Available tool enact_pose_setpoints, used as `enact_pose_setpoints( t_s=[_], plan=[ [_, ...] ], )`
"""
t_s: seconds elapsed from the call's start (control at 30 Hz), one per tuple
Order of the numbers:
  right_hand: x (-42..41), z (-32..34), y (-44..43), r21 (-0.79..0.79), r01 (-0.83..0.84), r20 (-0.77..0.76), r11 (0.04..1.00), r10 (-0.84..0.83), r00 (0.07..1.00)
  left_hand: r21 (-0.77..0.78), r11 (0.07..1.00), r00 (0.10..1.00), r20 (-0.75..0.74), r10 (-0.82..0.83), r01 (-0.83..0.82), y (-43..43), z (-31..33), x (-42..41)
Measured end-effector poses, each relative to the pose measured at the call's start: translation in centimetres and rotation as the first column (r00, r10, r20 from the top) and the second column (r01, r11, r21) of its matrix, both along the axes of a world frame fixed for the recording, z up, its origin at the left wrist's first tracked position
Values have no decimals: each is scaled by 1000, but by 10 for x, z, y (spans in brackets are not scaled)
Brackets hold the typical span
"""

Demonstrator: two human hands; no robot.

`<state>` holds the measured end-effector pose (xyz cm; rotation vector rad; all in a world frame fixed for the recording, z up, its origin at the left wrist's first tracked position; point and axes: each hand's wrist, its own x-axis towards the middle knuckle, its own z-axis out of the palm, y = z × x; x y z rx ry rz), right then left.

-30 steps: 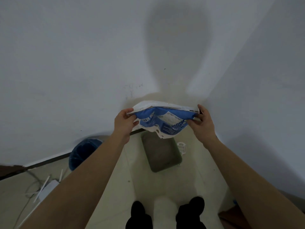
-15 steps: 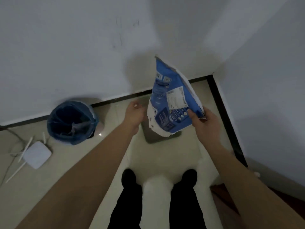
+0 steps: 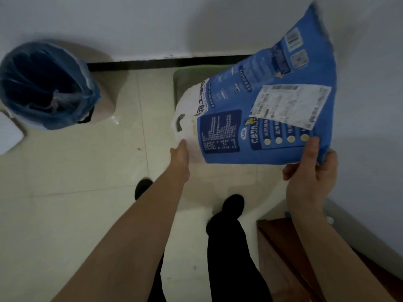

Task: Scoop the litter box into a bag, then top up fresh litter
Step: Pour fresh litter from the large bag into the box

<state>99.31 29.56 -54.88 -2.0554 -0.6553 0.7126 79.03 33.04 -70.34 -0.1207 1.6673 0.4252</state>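
A blue and white bag of fresh litter (image 3: 272,110) is tilted in the air, its white end low at the left and its blue end high at the right. My right hand (image 3: 311,171) grips the bag's lower right edge, thumb on its printed face. My left hand (image 3: 180,151) reaches under the white end; its fingers are hidden behind the bag. The green litter box (image 3: 181,77) lies on the floor by the wall, mostly covered by the bag.
A bin lined with a blue bag (image 3: 46,86) stands at the left against the wall. A white device (image 3: 8,136) sits at the far left edge. Brown wooden boards (image 3: 283,258) lie at the right. My feet in black (image 3: 231,205) stand on cream tiles.
The litter bag has swung from a flat hold to tilted over the litter box. My view has dropped toward the floor. My left hand has moved to the bag's white lower end.
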Motion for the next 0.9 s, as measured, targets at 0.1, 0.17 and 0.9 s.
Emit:
enact_pose_setpoints(
  t_s=[0.1,0.17,0.9],
  plan=[
    [14,1,1,-26,-3,68,1000,5,998,90,996,1000,15,-26,24,2,2,-2],
    [23,5,6,-34,16,117,999,-12,993,136,990,999,-41,-27,33,3,6,-4],
    [-17,58,-39,-148,-41,192,988,69,979,205,977,998,-11,65,-61,-40,65,-87]
  ],
)
